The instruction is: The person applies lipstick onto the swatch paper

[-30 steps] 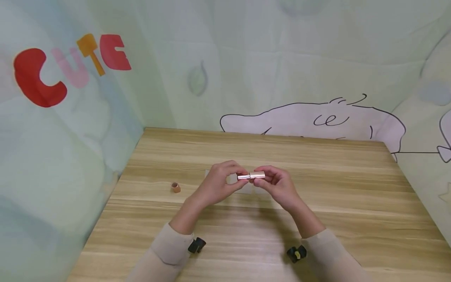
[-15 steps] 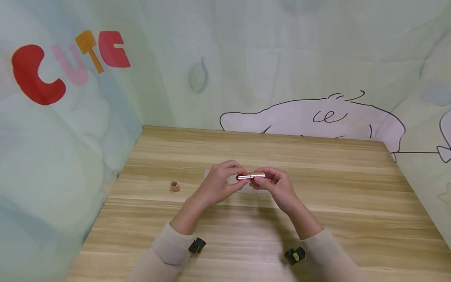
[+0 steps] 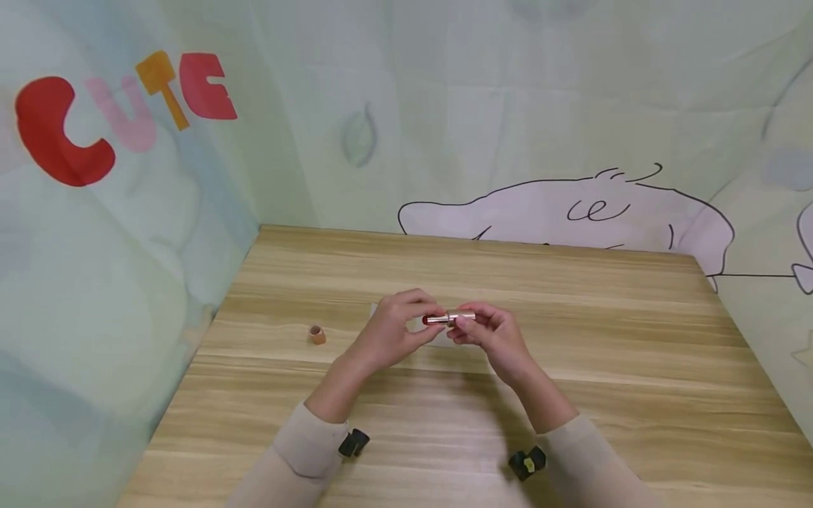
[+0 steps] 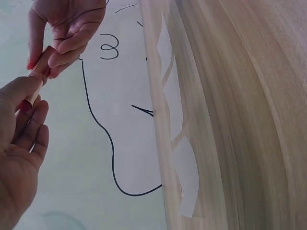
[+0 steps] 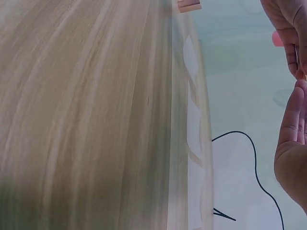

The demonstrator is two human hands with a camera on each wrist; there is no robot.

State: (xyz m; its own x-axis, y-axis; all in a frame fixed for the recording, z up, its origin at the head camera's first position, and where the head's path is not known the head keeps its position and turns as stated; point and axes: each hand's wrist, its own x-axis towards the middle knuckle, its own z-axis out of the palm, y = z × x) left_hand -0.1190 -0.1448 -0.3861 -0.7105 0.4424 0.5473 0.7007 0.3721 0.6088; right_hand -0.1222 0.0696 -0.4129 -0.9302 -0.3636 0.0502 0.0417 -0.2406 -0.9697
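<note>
A lipstick [image 3: 461, 315] with a shiny rose-gold tube lies level between both hands, raised off the table. Its red tip [image 3: 427, 320] shows at the left end. My left hand [image 3: 395, 330] pinches the slimmer front part between thumb and fingertips. On the wider base, the thumb and fingers of my right hand [image 3: 502, 340] grip from the other side. The left wrist view also shows the lipstick [image 4: 44, 61] held by both hands, while in the right wrist view the fingers hide most of it. Left of the hands, the lipstick cap [image 3: 317, 335] stands on the table, hollow end up.
Pale paper pieces [image 4: 182, 167] lie on the wooden table [image 3: 603, 367], partly hidden behind the hands in the head view. A printed fabric backdrop [image 3: 330, 92] rises along the table's back and left edges. Dark devices [image 3: 354, 443] sit at both cuffs.
More of the red tip shows at the lipstick's left end. My right hand has shifted slightly left and its fingers have turned a little on the base. The left hand stays nearly still.
</note>
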